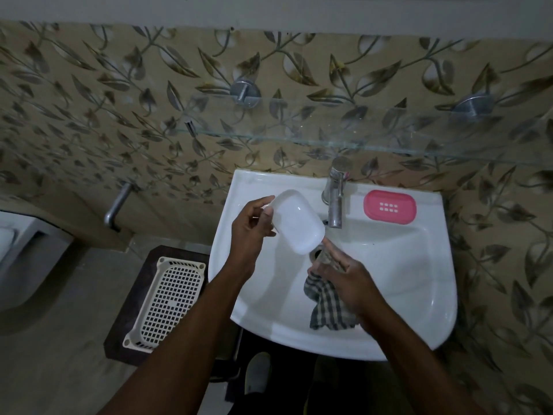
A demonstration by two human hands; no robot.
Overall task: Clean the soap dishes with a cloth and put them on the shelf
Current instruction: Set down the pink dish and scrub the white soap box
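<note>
Our right hand (344,274) curls round the checked cloth (327,307) just beside the white soap dish (299,221), pinched by our left hand (251,232), its long axis slanting toward the cloth.

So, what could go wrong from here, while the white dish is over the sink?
The left hand grips the white soap dish by one end only, above the sink; wiped hard with the cloth in the right hand, it might slip and drop. The glass shelf is transparent, so a dish set near its front edge could fall.
</note>
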